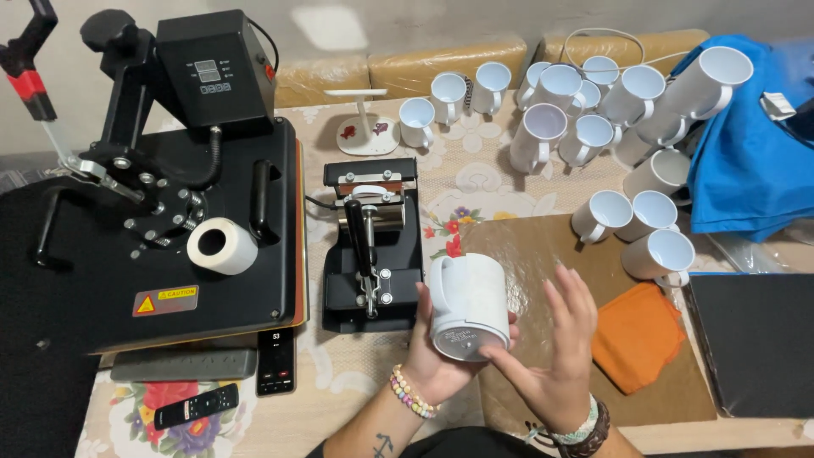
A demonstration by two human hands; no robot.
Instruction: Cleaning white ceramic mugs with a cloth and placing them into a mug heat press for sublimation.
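Observation:
My left hand (pixel 437 356) grips a white mug (pixel 466 301) held on its side, its base turned toward me and its handle to the left. My right hand (pixel 555 348) is beside it with the fingers spread, fingertips touching the mug's right side near the base. Both hands hover over a brown mat (pixel 543 246) just right of a small black mug press (pixel 373 246). A beaded bracelet is on my left wrist and woven bands on my right.
A large black heat press (pixel 170 178) fills the left, with a white tape roll (pixel 222 246) on its platen. Several white mugs (pixel 585 127) stand or lie at the back and right. An orange cloth (pixel 640 335), blue fabric (pixel 746 161), a black pad (pixel 759 339) and a remote (pixel 197 405) lie around.

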